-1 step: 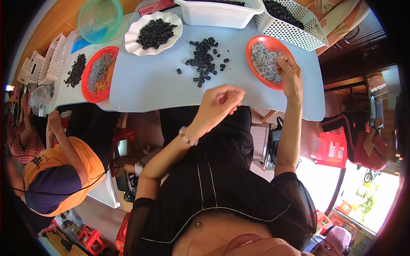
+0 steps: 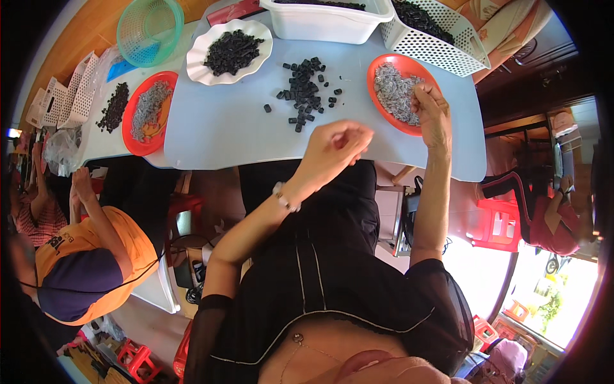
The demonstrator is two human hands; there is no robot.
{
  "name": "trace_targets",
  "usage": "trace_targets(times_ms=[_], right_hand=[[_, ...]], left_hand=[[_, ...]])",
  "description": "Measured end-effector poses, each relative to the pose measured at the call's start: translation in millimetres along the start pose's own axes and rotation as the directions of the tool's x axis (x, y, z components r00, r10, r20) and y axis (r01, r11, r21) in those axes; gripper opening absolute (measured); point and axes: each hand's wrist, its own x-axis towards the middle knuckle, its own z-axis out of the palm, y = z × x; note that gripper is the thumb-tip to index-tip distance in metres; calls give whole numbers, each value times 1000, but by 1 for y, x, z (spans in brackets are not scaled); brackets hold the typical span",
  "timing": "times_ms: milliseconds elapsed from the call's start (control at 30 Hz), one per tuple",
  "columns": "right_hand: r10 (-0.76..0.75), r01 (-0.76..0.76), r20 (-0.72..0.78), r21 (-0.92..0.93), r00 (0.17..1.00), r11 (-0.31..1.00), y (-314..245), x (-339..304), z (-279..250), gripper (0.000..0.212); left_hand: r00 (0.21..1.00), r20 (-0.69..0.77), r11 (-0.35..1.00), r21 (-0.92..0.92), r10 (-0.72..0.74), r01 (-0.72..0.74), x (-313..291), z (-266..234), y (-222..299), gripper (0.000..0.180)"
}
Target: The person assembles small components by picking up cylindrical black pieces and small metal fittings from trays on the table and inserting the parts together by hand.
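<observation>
On the far left a person in an orange shirt (image 2: 96, 256) sits at the next table. Near them is a white basket (image 2: 77, 89), a red plate (image 2: 148, 112) with black bits and grey bits on it, and a green basket (image 2: 148, 29). Next comes a white wavy plate (image 2: 229, 48) full of small black pieces.

In the middle of the pale blue table (image 2: 224, 134) lies a loose pile of black pieces (image 2: 304, 93). Behind it stands a white tub (image 2: 329, 19).

The left hand (image 2: 336, 147) hangs just over the table's near edge, close to the pile. Its fingers are curled in, with the fingertips pressed together. I cannot tell if something tiny is between them.

The right hand (image 2: 432, 112) rests on the near rim of an orange plate (image 2: 384, 67) full of little grey metal bits (image 2: 396, 89). Its fingertips are bunched together, pinching at the bits. Behind this plate is a white holey basket (image 2: 441, 41) with more black pieces.
</observation>
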Motion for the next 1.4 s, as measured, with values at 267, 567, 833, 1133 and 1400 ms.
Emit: trace_targets(times_ms=[267,567,833,1133,1400], right_hand=[[32,-23,-27,281,999,959,1,-20,15,10],[51,-21,-99,281,994,959,16,-17,15,11],[-28,25,-108,-26,994,999,14,-14,8,14],[-78,70,-47,-155,996,985,4,-13,6,19],[-86,73,-59,-202,995,977,4,-10,-3,17]], left_hand=[[851,161,630,607,500,-485,80,35,12,14],[714,320,176,832,623,-527,106,44,5,16],[736,373,161,825,566,-542,111,41,2,7],[788,314,420,709,530,-566,113,40,2,7],[954,155,761,575,257,-299,117,37,-3,23]])
